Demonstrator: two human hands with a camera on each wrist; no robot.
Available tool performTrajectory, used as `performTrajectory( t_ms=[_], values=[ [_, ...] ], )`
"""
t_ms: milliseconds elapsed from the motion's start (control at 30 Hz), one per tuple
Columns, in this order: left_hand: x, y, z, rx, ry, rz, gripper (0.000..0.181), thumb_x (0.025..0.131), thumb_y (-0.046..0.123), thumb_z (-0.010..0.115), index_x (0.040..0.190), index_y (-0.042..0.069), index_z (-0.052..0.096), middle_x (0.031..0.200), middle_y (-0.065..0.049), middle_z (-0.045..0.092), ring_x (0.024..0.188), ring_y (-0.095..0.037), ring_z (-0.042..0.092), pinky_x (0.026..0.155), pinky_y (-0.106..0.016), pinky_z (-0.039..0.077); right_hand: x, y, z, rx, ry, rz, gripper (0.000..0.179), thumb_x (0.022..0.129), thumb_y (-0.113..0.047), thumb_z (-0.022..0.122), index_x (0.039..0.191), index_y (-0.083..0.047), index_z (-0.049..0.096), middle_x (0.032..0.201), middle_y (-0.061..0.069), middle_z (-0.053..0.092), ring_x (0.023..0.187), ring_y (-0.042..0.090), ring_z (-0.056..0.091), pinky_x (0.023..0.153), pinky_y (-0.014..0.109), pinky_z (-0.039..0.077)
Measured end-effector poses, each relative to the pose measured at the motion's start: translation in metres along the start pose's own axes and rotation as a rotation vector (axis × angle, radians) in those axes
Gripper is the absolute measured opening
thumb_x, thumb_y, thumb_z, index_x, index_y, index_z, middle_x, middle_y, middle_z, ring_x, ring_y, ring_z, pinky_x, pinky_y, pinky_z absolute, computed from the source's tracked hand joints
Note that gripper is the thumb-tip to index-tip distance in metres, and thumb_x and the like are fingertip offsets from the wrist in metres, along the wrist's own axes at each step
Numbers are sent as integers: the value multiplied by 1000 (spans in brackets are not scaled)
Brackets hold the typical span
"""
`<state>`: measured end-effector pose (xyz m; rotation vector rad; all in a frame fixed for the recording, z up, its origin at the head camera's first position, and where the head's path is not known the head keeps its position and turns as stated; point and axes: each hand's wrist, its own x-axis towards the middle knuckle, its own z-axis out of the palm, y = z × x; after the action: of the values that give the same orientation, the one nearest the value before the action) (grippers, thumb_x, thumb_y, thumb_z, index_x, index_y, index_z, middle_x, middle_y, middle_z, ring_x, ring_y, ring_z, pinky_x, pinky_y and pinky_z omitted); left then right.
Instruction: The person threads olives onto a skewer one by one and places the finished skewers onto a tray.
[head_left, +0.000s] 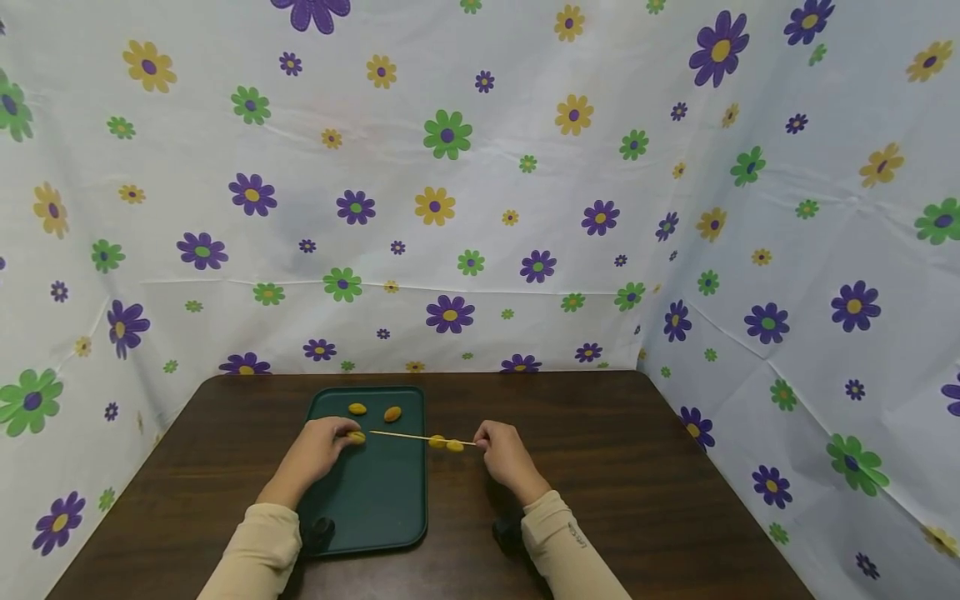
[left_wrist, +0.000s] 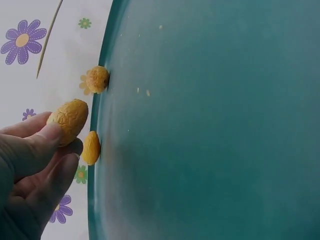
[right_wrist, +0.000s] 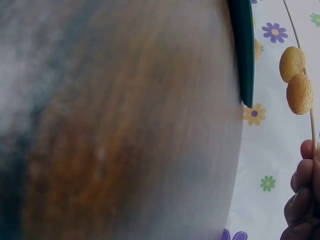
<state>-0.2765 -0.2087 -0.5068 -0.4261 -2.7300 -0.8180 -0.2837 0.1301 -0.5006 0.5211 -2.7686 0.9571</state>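
My left hand [head_left: 321, 443] pinches a yellow, wrinkled oval fruit [left_wrist: 69, 121] between thumb and fingers, above the left side of a dark green tray [head_left: 378, 508]. In my right hand [head_left: 504, 452], to the right of the tray, is a thin wooden skewer [head_left: 405, 435], gripped near one end. Two yellow fruits [right_wrist: 299, 94] are threaded on it, closer to the right hand. The skewer's bare tip points left, a short gap from the fruit in the left hand. Two more loose fruits, a yellow one [head_left: 357, 409] and a browner one [head_left: 392, 414], lie at the tray's far end.
The tray lies on the left half of a dark brown wooden table [head_left: 600, 467]. Behind the table and along its sides hangs a white cloth [head_left: 502, 175] printed with flowers. A few small pale crumbs [left_wrist: 148, 93] dot the tray.
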Motion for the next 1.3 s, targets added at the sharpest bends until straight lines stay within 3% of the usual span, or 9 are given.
performTrajectory(
  t_ms=[400,967,1300],
  values=[
    [2,1,-2,-128,63,-40,21,92,0,72,112,3,75,112,-16,73,107,-38,67,92,-57,53,3,-3,-2,5,4,13,18,92,7,67,82,-8,65,80,3,64,73,13,56,67,31,51],
    [1,6,-7,-245,52,-103,22,95,5,70,117,5,74,115,-15,72,110,-37,65,97,-58,50,6,-4,-6,12,5,16,14,93,6,66,84,-6,67,81,2,64,74,14,57,68,32,52],
    [-1,5,-8,-279,34,-97,26,95,6,70,121,6,74,122,-18,70,115,-39,64,97,-57,50,8,-5,-8,10,7,10,17,93,6,66,83,-7,65,81,2,64,73,14,56,67,32,52]
  ],
)
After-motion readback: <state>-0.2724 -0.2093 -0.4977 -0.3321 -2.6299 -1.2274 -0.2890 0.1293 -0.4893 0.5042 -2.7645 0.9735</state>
